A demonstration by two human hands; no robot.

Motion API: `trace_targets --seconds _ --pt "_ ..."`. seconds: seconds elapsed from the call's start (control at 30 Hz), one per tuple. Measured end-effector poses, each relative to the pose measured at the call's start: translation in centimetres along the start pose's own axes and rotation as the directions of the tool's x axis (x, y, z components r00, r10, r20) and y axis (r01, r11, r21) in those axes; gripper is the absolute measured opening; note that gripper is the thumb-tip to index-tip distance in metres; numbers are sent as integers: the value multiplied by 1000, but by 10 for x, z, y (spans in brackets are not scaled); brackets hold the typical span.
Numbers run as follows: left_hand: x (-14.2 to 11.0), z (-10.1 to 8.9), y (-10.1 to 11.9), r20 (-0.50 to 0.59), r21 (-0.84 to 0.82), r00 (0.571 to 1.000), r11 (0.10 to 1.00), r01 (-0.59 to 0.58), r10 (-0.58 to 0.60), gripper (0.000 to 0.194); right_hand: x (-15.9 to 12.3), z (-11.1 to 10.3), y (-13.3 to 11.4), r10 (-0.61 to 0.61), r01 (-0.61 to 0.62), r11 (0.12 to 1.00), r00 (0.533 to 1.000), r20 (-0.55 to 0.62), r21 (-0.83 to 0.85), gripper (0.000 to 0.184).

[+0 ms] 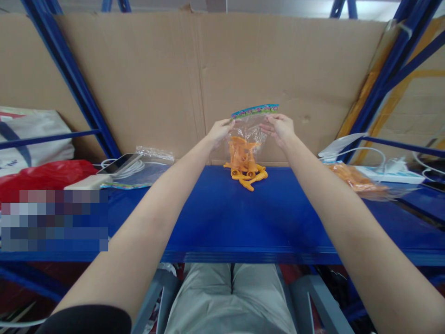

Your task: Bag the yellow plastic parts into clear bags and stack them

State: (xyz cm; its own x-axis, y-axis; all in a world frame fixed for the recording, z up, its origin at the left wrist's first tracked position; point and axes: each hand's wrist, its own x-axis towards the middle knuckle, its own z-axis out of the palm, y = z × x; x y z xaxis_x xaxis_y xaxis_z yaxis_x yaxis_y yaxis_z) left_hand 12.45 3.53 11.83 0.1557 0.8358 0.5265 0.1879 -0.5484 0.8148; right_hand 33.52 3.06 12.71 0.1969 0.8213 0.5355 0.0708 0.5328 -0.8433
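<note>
A clear plastic bag (247, 124) with a blue and green printed top strip hangs between my two hands above the blue shelf (257, 218). My left hand (221, 130) pinches its left edge just below the strip. On the opposite edge, the thumb and forefinger of my right hand (281, 127) grip it, the other fingers spread behind. Orange plastic pieces (241, 155) show through the lower part of the bag. More orange pieces (251, 182) lie on the shelf right under it; whether the bag's bottom touches them I cannot tell.
Left of me lie a flat clear bag (149, 174), a phone (118, 162), a white cable, a white block (88, 183) and a red plastic bag (48, 178). Another bag of orange pieces (358, 178) and a white power strip (391, 174) are at right. Cardboard (139, 83) stands behind.
</note>
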Motion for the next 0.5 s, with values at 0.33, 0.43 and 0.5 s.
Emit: trace_targets --seconds 0.33,0.43,0.5 --pt "10 -43 15 -115 -99 993 995 6 -17 49 -7 17 -20 -154 161 985 982 105 -66 18" --pt "1 -62 22 -158 -86 987 996 12 -25 39 -18 28 -29 -207 216 975 970 127 -61 19" --pt "-8 -76 29 -188 -53 982 999 2 -12 23 -27 37 -35 -277 289 955 948 156 -60 19"
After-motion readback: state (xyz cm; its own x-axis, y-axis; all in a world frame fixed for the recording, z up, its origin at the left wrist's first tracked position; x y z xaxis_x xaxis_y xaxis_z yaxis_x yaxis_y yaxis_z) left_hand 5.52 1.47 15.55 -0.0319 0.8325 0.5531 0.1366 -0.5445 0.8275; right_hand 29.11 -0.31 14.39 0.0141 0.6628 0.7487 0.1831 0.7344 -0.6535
